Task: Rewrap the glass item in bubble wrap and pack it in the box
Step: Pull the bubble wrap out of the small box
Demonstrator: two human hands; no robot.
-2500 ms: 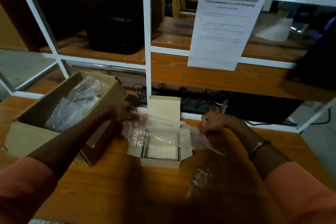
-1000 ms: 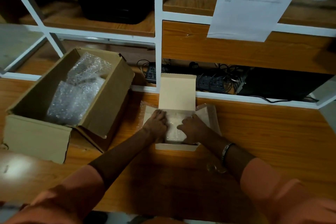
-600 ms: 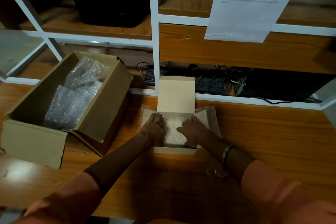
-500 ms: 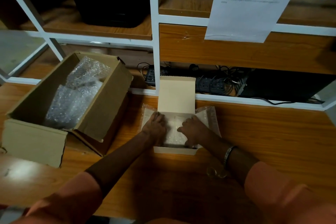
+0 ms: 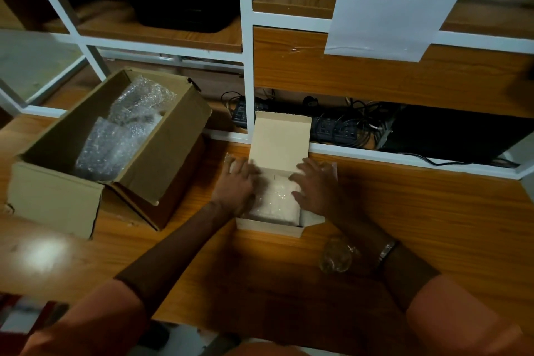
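Observation:
A small beige box (image 5: 268, 225) stands open in the middle of the wooden table, its lid flap upright at the back. A sheet of bubble wrap (image 5: 274, 199) lines its inside and spills over both sides. My left hand (image 5: 235, 185) lies flat on the wrap at the box's left edge. My right hand (image 5: 315, 185) lies flat on it at the right edge, fingers spread. A clear glass item (image 5: 336, 254) lies bare on the table just in front of the box, beside my right wrist.
A larger brown carton (image 5: 55, 199) stands open at the left with crumpled bubble wrap (image 5: 121, 130) inside. White shelf frames rise behind the table. Power strips and cables (image 5: 332, 127) lie under the shelf. A paper sheet (image 5: 390, 0) hangs at the upper right.
Earlier both hands held the wrap stretched above the small box. They brought it down into the box and have now slid apart to its left and right edges.

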